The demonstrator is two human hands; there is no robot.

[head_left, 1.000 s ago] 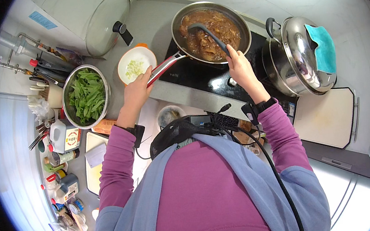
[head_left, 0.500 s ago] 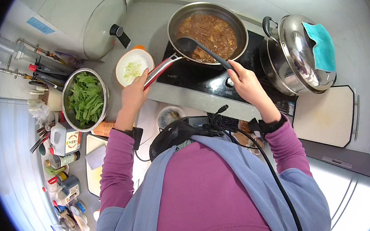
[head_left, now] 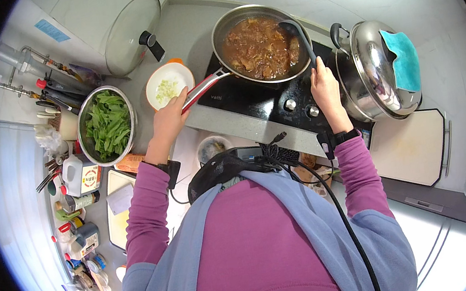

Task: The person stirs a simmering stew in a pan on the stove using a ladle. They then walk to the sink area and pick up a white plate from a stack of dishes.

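Observation:
A deep frying pan (head_left: 219,55) sits on the black stovetop (head_left: 290,94), and a brown stew (head_left: 259,47) fills its bottom. My left hand (head_left: 172,118) is closed round the pan's red and silver handle (head_left: 201,90). In my right hand (head_left: 325,90) is the handle of a dark ladle (head_left: 292,25), its head resting at the right inner side of the pan over the stew. Beside my left hand stands a white bowl (head_left: 174,81) with an orange edge, holding chopped pale green pieces (head_left: 167,90).
Left of the bowl is a metal colander (head_left: 82,121) of green leaves (head_left: 108,125). A glass lid (head_left: 127,34) leans on the back wall. To the right stands a large steel pot (head_left: 371,69) with a turquoise cloth (head_left: 403,60), near a cutting board (head_left: 408,145). Bottles (head_left: 86,240) line the left counter.
My right hand has moved right and swung the ladle's head from the pan's left side to its right side. The left hand keeps its grip on the handle.

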